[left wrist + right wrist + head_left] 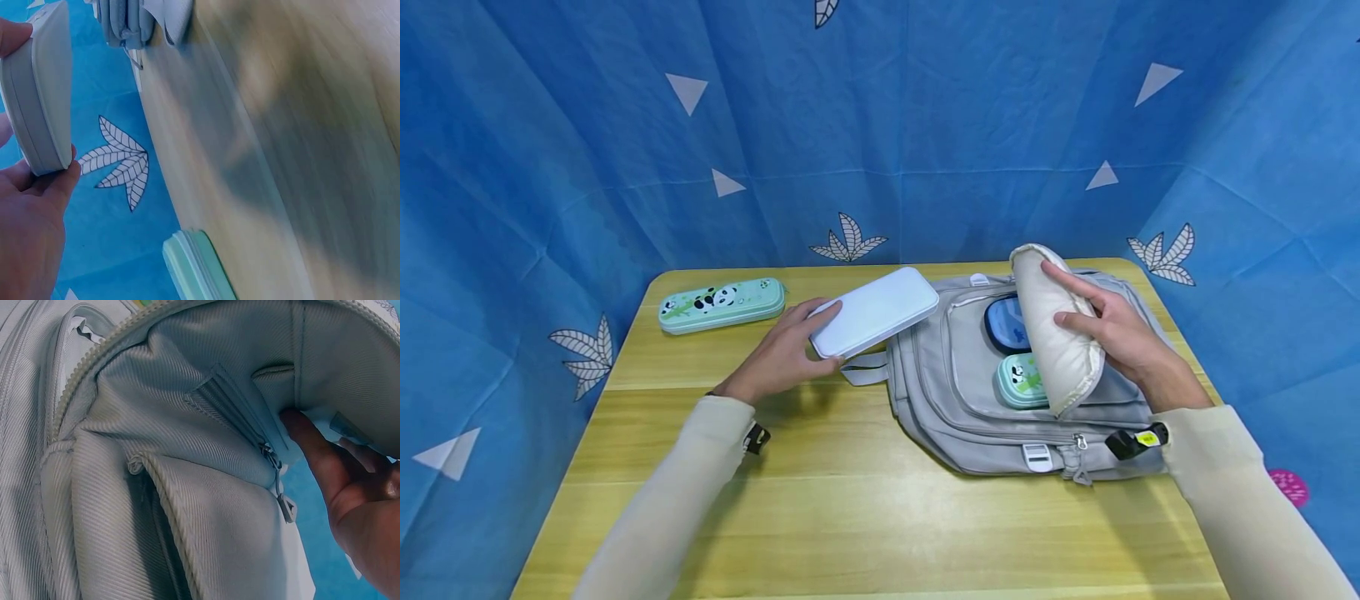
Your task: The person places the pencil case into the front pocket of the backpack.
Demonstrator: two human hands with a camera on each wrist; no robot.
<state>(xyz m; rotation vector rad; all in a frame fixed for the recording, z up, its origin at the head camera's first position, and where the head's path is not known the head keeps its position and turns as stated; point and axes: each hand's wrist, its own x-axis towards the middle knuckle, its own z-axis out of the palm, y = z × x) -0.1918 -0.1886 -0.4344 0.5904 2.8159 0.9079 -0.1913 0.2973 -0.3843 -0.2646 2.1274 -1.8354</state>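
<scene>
In the head view my left hand (786, 354) grips the near-left end of a white zip pencil case (876, 312), held up by the backpack's left end. The left wrist view shows fingers and thumb around the white case (44, 94). My right hand (1112, 325) holds back the cream pocket flap (1056, 342) of a grey backpack (925, 392) lying on the table. Beside the folded flap, a blue case (1006, 323) and a green panda case (1021, 381) lie partly covered. Inner fabric and a small zip pull (287, 506) appear in the right wrist view.
A longer mint-green panda pencil case (722, 304) lies at the table's back left. The wooden table (850, 533) ends at a blue curtain (895, 125) with leaf and triangle prints. The backpack's handle loop (865, 371) points left.
</scene>
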